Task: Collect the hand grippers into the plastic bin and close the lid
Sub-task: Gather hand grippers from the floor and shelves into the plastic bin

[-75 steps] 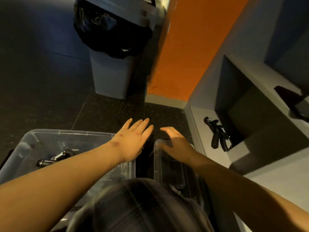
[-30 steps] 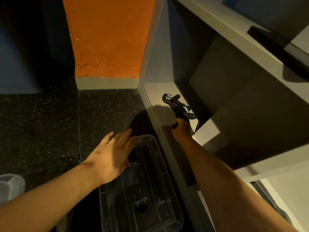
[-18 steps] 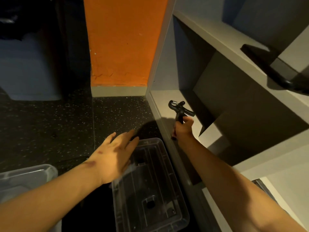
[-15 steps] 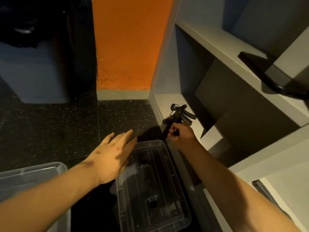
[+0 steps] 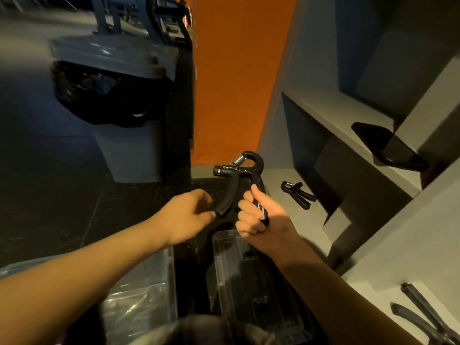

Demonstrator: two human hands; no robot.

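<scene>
Hidden or unclear:
- Plastic bin (image 5: 169,277), clear, lies below the left hand (image 5: 185,217). Most of it is covered by the left forearm, and its contents cannot be made out.
- Lid (image 5: 239,277), clear, lies flat on the floor (image 5: 124,210) directly below the right hand (image 5: 261,220). Its near end is blocked by the person's head at the frame bottom.
- Grey handles (image 5: 420,317) on a low ledge far right of the right hand are cut off by the frame edge. They may be another gripper, but this is not certain.
- Dark object (image 5: 388,148) on the upper shelf, up and right of the hands, cannot be identified.
- The left hand is motion-blurred.

Counts:
- Two hand grippers clearly seen.
- One bin.
- One lid, off the bin.
- One waste bin (image 5: 129,150) with a black liner, above the left hand.

Hands:
- The right hand is fisted tight round one handle of the hand gripper (image 5: 234,180), thumb up along it. The gripper is held upright, with its spring and hook above the knuckles.
- The gripper's free handle angles down toward the left hand.
- The left hand has its fingers curled, with the fingertips right at the end of that free handle. Whether they pinch it or only meet it cannot be told.
- The held gripper is in the air between the two hands, above the lid's far end and not in the bin.
- The second hand gripper (image 5: 297,194) lies on the bottom shelf (image 5: 276,180), just right of the right hand and apart from it.
</scene>
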